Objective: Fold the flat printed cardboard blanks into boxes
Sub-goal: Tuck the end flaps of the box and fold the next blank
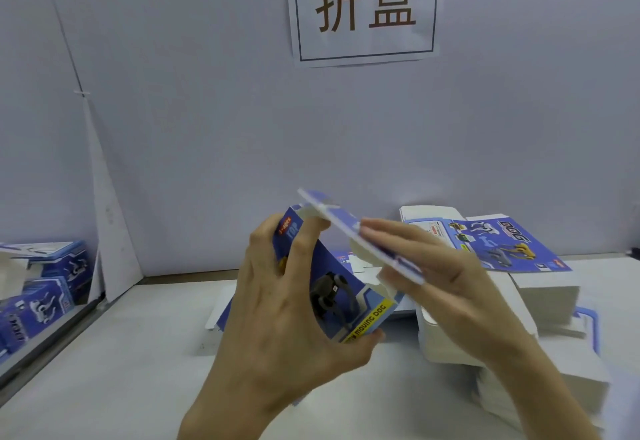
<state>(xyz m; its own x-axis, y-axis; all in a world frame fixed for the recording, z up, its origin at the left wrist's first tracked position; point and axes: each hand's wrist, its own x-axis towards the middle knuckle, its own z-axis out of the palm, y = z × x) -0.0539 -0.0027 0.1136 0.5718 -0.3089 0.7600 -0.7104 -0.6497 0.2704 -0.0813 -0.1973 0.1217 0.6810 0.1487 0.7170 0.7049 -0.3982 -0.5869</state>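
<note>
Finished boxes (41,287) stacked far left. Left hand (277,301) grips half-formed box (332,287) above bench (121,353), fingers curled round its printed side. Right hand (440,273), fingers straight, presses the top flap (349,228). Risk: uneven push creases the flap off its score. Flat blanks (512,249) stacked right.

We see soft, even, bluish overhead light, faint shadows beneath the hands (277,304), slight motion blur on the fingers, and wide-angle bending at the left and right edges.
</note>
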